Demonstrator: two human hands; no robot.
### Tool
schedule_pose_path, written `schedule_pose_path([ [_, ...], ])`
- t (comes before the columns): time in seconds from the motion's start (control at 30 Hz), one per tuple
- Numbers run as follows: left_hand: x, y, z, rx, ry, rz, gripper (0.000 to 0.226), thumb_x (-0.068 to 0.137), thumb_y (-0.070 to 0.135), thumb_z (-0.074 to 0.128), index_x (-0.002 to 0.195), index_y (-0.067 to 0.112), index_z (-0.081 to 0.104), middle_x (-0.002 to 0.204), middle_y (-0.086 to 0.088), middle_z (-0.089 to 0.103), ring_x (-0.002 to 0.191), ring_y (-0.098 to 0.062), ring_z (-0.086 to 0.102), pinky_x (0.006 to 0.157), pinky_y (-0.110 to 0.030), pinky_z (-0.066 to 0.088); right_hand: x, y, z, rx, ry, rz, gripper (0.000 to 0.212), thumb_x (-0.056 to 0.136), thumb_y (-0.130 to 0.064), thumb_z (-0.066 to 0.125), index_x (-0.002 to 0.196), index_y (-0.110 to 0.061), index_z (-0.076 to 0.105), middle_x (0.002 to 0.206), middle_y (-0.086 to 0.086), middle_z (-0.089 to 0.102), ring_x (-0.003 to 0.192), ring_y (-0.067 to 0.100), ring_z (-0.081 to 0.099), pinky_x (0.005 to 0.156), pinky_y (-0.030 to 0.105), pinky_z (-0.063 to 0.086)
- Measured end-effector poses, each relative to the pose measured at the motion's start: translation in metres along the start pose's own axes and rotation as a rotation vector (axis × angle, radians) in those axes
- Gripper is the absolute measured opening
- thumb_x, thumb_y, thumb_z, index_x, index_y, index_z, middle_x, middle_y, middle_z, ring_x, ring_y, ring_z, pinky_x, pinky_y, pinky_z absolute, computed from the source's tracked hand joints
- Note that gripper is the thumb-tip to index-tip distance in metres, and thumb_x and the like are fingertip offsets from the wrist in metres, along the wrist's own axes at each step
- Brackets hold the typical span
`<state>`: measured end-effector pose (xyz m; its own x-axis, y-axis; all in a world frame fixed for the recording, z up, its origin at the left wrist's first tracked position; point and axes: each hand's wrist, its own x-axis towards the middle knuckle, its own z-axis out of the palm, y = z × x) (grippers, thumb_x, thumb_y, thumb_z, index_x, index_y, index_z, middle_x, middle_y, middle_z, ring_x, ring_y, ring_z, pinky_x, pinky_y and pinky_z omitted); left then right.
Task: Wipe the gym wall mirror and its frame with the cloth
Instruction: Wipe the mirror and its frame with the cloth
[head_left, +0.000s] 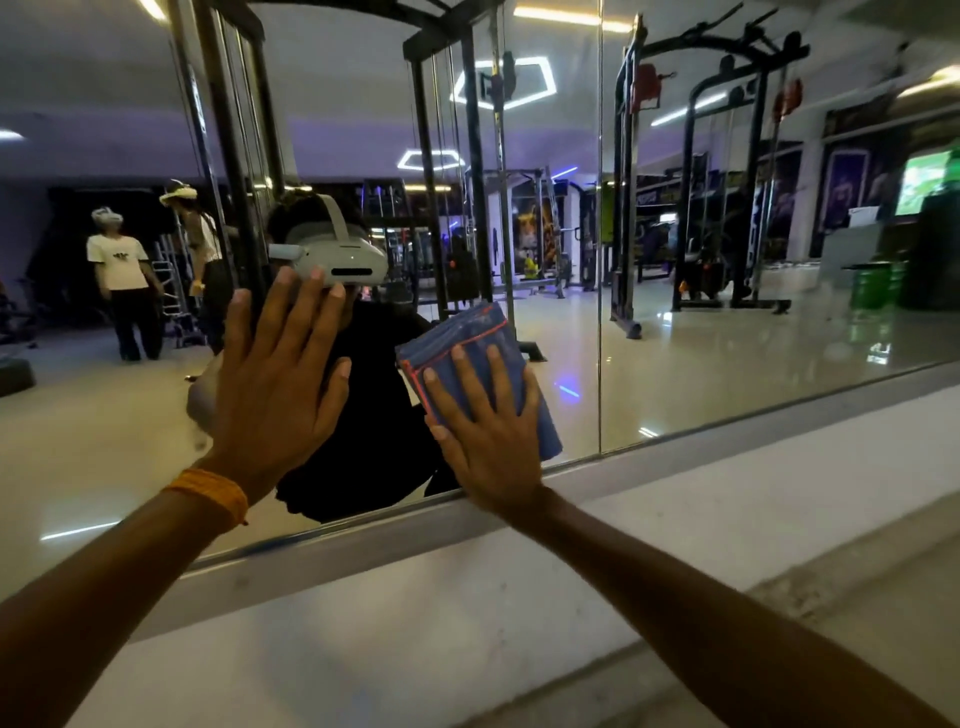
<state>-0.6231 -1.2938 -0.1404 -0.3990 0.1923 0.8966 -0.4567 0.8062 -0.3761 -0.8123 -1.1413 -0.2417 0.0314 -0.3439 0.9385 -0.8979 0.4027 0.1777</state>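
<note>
Forearms (104, 597) stretch forward so the left hand (275, 384), grip flat and empty, braces on the mirror (727, 338) while the right hand (485, 431) presses the cloth (467, 338) flat-fingered just above the frame (363, 538).

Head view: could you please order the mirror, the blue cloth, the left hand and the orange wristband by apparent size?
Mirror, by far.
Left hand and cloth: close, unranked, since the right hand covers part of the cloth.
Wristband, smallest.
</note>
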Motion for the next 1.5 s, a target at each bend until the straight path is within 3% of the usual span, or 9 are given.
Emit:
schedule_pose_path([
  [0.1, -0.002, 0.001, 0.002, -0.006, -0.012, -0.011, 0.068, 0.105, 0.037, 0.037, 0.164, 0.007, 0.020, 0.172, -0.015, 0.012, 0.160, -0.033, 0.007, 0.127, -0.061, 0.007, 0.021, 0.060, -0.012, -0.058, 0.073, -0.007, 0.059, 0.107, -0.045, 0.029, 0.162, -0.029, 0.015, 0.173, 0.000, -0.001, 0.159, 0.034, 0.006, 0.121, 0.068, 0.012],
  [0.27, -0.004, 0.007, 0.003, -0.015, -0.013, -0.046, 0.068, 0.105, 0.038, 0.038, 0.164, 0.008, 0.020, 0.172, -0.013, 0.012, 0.160, -0.033, 0.006, 0.128, -0.058, 0.004, 0.041, 0.082, -0.014, -0.050, 0.228, 0.638, 0.062, 0.108, -0.051, 0.022, 0.163, -0.028, 0.007, 0.171, 0.012, 0.017, 0.158, 0.035, 0.012, 0.121, 0.065, 0.017],
  [0.4, -0.003, 0.009, 0.003, -0.003, -0.007, -0.050, 0.068, 0.105, 0.037, 0.036, 0.165, 0.010, 0.017, 0.173, -0.013, 0.010, 0.160, -0.032, 0.005, 0.128, -0.056, 0.001, 0.002, -0.004, 0.004, -0.058, 0.067, 0.273, 0.061, 0.108, -0.051, 0.028, 0.164, -0.026, 0.019, 0.173, 0.007, 0.005, 0.160, 0.033, 0.002, 0.126, 0.062, 0.007],
  [0.53, -0.004, 0.006, 0.003, -0.014, -0.013, -0.046, 0.068, 0.105, 0.037, 0.037, 0.164, 0.009, 0.018, 0.173, -0.012, 0.010, 0.161, -0.030, 0.005, 0.128, -0.057, 0.004, 0.003, 0.032, -0.006, -0.044, 0.008, -0.069, 0.057, 0.108, -0.049, 0.030, 0.161, -0.030, 0.023, 0.172, 0.005, 0.013, 0.159, 0.034, 0.009, 0.124, 0.066, 0.008],
  [0.73, -0.003, 0.011, 0.002, -0.043, -0.018, -0.085, 0.067, 0.105, 0.036, 0.037, 0.164, 0.008, 0.023, 0.172, -0.013, 0.015, 0.160, -0.032, 0.008, 0.126, -0.061, 0.009, 0.059, 0.084, -0.023, -0.052, 0.219, 0.537, 0.064, 0.108, -0.044, 0.031, 0.164, -0.033, 0.001, 0.173, 0.012, 0.011, 0.160, 0.033, 0.005, 0.124, 0.064, 0.011],
  [0.9, 0.010, -0.007, -0.007, -0.012, -0.013, -0.084, 0.067, 0.105, 0.035, 0.038, 0.164, 0.007, 0.021, 0.172, -0.013, 0.013, 0.160, -0.032, 0.008, 0.125, -0.064, 0.014, 0.029, -0.018, -0.008, -0.004, 0.035, 0.086, 0.057, 0.110, -0.046, 0.028, 0.164, -0.027, 0.021, 0.174, 0.003, 0.003, 0.160, 0.033, 0.002, 0.127, 0.059, 0.003],
  [1.03, 0.033, -0.020, -0.018, 0.012, -0.035, -0.070, 0.068, 0.106, 0.039, 0.031, 0.164, 0.006, 0.018, 0.172, -0.015, 0.011, 0.160, -0.033, 0.005, 0.126, -0.063, 0.011, 0.055, 0.034, -0.028, -0.025, -0.012, -0.159, 0.056, 0.109, -0.049, 0.028, 0.161, -0.028, 0.029, 0.171, 0.006, 0.017, 0.160, 0.033, 0.005, 0.126, 0.060, 0.007],
  [1.27, 0.062, -0.030, -0.020, -0.014, -0.004, -0.082, 0.069, 0.106, 0.040, 0.029, 0.165, 0.007, 0.015, 0.173, -0.013, 0.007, 0.161, -0.031, 0.002, 0.125, -0.064, 0.012, 0.154, 0.070, -0.047, -0.053, 0.220, 0.425, 0.063, 0.108, -0.056, 0.023, 0.163, -0.025, 0.027, 0.172, 0.008, 0.016, 0.159, 0.033, 0.011, 0.126, 0.058, 0.009],
  [1.5, 0.098, -0.034, -0.019, 0.010, 0.006, -0.076, 0.070, 0.105, 0.044, 0.028, 0.164, 0.008, 0.017, 0.173, -0.012, 0.005, 0.161, -0.030, 0.001, 0.126, -0.064, 0.009, 0.149, 0.097, -0.061, -0.112, -0.002, -0.420, 0.060, 0.106, -0.053, 0.032, 0.161, -0.029, 0.031, 0.171, 0.007, 0.019, 0.159, 0.034, 0.011, 0.125, 0.062, 0.011],
])
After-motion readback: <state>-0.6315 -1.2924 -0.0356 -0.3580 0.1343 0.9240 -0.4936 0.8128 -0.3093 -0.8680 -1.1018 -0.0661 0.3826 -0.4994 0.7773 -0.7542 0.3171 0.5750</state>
